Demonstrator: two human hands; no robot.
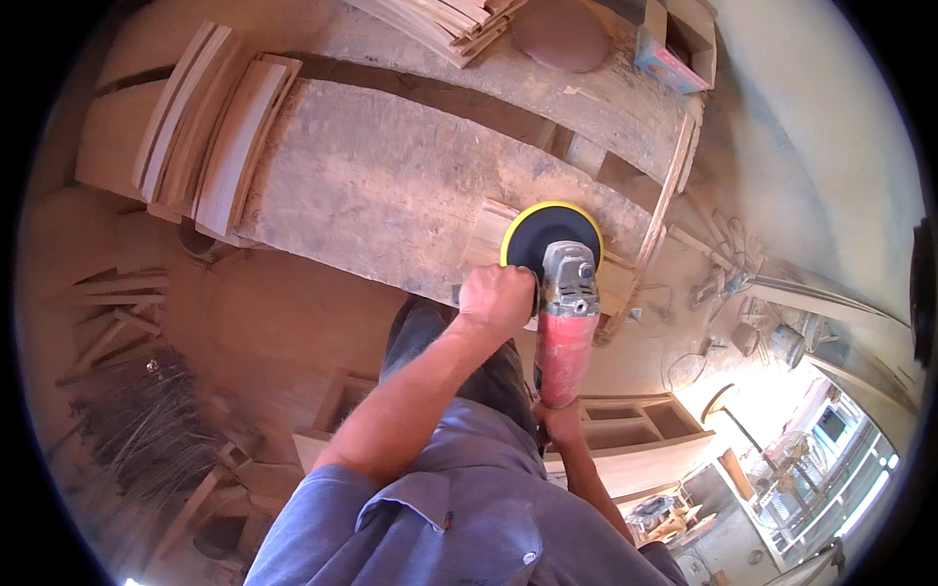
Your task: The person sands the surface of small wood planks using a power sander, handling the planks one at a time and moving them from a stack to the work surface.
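Nearest the body, a firm rear grip should help keep the disc flat: the right hand [560,425] curls around the back end of the red sander [567,352], its fingers partly hidden. Farther out, light, even guiding pressure seems best; the left hand [498,296] is clenched around the side handle [535,292]. Beyond it, the yellow-rimmed disc [547,230] sits over a pale wooden piece [485,232] near the edge of the bench [362,166]; whether they touch, I cannot tell. Thin wood strips [445,24] lie past that
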